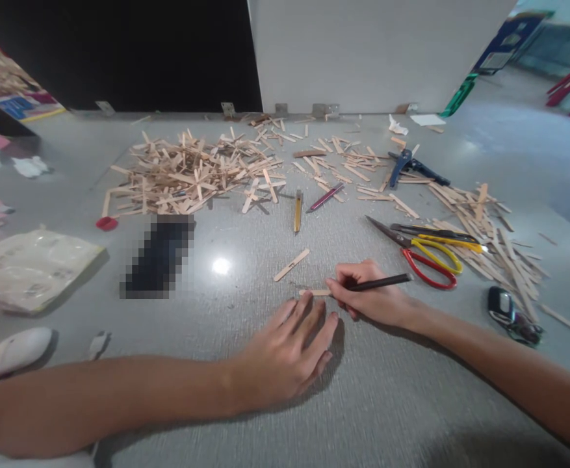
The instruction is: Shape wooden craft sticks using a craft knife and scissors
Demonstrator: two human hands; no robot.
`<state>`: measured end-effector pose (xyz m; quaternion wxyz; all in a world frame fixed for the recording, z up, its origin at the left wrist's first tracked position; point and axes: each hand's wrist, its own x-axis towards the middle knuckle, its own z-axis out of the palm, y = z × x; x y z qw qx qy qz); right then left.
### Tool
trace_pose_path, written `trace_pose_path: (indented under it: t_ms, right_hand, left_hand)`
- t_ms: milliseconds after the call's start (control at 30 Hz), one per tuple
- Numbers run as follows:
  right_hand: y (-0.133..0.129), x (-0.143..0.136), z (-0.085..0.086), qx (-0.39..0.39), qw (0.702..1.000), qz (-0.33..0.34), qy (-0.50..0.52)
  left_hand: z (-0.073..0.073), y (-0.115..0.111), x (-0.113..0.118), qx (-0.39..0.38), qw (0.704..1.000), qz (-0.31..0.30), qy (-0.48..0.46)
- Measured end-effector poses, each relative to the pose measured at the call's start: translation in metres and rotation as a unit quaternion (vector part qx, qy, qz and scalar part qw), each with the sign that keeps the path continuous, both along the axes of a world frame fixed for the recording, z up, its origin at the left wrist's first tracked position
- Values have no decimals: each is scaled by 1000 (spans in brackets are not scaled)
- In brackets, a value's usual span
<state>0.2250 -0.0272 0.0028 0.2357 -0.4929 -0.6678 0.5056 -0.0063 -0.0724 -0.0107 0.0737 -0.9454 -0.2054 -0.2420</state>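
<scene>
My right hand (368, 294) is closed round a dark pen (382, 282), whose back end points right. Its fingers rest at the right end of a small wooden craft stick (318, 292), and the pen's tip is hidden by them. Flat on the table lies my left hand (292, 351), fingers stretched out, with fingertips touching the same stick from the near side. Just beyond, a second craft stick (292, 264) with a dark mark in its middle lies at a slant.
A large pile of craft sticks (201, 169) lies beyond, with more sticks (504, 253) at right. Around are scissors (431, 260), a yellow cutter (297, 211), a purple cutter (324, 197), blue-handled pliers (401, 168), a car key (502, 305), a blurred dark object (160, 257) and a white mouse (20, 350).
</scene>
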Motion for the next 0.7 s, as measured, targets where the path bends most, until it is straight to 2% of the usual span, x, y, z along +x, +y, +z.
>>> trace_pose_path:
  t_ms: [233,700]
  right_hand:
    - [-1,-2,5,1,1000,-6,0]
    - [0,-1,3,-8,1000,-7,-1]
  left_hand:
    - [0,-1,-1,35,999,-8,-2]
    - [1,-4,-1,40,999,16,10]
